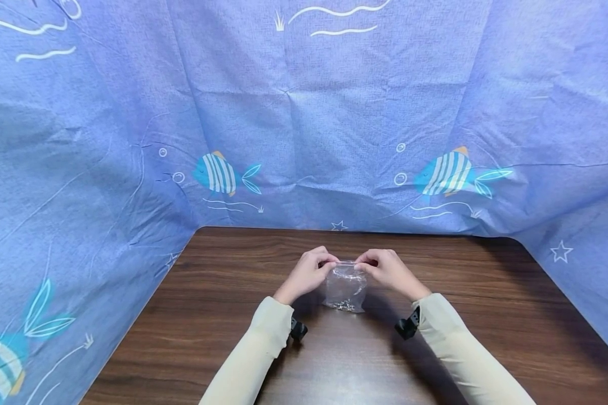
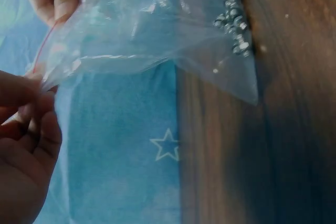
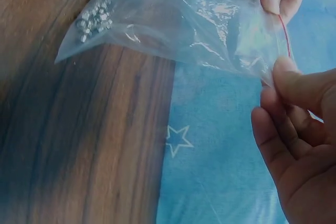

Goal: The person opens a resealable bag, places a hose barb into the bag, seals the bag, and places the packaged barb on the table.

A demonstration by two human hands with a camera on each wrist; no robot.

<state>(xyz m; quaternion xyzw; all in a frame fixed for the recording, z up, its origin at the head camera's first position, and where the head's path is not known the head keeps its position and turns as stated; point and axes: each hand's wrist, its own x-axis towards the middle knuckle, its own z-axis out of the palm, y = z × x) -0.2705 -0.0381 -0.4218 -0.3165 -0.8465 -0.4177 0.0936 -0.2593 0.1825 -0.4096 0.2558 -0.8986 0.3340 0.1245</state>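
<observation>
A clear zip bag (image 1: 345, 287) hangs upright between both hands, with a red line along its top edge in the wrist views. Small shiny metal pieces (image 2: 233, 24) lie gathered at its bottom; they look like little nuts or beads. My left hand (image 1: 309, 271) pinches the top left corner between thumb and fingers. At the other top corner my right hand (image 1: 387, 271) pinches the edge the same way, thumb toward me. The bag's lower edge is close over the wooden table (image 1: 213, 315).
A blue cloth (image 1: 334, 112) printed with fish and stars hangs behind the table and along both sides. Dark wrist cameras (image 1: 407, 324) sit under the cream sleeves (image 1: 458, 343). The table's far edge runs just beyond the hands.
</observation>
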